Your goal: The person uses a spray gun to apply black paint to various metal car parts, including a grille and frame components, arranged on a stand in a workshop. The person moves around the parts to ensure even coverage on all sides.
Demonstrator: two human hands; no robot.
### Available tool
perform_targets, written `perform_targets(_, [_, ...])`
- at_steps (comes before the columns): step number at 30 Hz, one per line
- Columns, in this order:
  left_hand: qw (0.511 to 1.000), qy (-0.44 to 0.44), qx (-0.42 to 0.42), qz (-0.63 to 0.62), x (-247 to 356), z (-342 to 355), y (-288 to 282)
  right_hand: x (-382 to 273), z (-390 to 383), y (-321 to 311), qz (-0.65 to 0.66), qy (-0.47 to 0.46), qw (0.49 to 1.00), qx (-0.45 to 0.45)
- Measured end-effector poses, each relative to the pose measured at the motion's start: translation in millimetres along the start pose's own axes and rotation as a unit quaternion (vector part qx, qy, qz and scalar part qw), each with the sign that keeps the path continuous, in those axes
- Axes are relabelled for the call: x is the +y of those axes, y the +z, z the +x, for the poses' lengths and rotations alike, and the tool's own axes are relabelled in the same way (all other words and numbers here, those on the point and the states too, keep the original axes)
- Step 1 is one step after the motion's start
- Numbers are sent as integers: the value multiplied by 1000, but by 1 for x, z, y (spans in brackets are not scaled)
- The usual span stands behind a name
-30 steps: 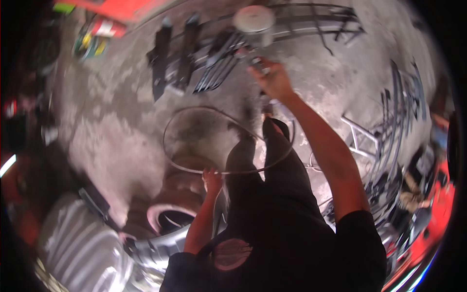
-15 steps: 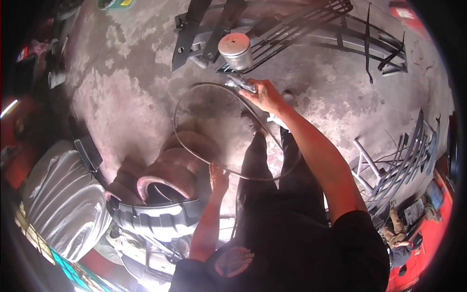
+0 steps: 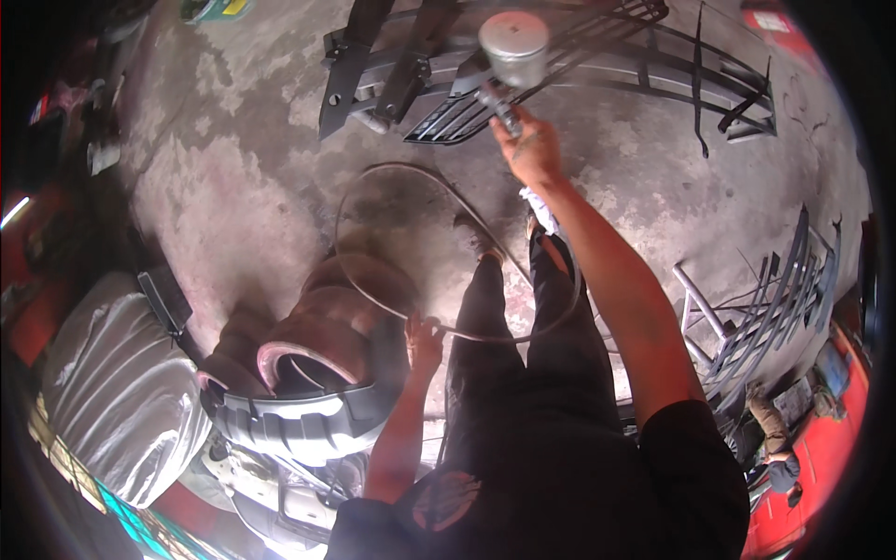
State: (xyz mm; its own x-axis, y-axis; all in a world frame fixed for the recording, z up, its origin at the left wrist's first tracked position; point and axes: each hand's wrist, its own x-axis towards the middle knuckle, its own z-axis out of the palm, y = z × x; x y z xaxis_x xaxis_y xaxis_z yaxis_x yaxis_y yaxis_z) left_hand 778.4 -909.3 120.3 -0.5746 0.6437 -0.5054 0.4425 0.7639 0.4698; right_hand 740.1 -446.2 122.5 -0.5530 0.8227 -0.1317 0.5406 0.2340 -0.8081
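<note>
My right hand, reaching out ahead, is closed round the handle of a spray gun. A round silver cup with a pale lid sits on the gun, above dark metal parts on the floor. A thin hose hangs in a wide loop in front of my legs. Low on the left of that loop, my left hand has its fingers curled round the hose. Something white, like cloth or paper, shows by my right wrist.
Dark slatted metal frames lie on the concrete floor ahead. Left of my legs stand a treaded black tyre and reddish-lit round shapes. A pale draped cover is farther left. Metal bars stand right; another person is lower right.
My right hand has moved forward and slightly right, carrying the spray gun and its cup out over the metal frames. My left hand has stayed almost in place on the hose.
</note>
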Motion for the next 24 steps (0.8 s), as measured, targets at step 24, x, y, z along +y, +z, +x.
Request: perform_targets(24, [997,9,11,-76,31,8,22,76,61,-131,-187,-21,963,192])
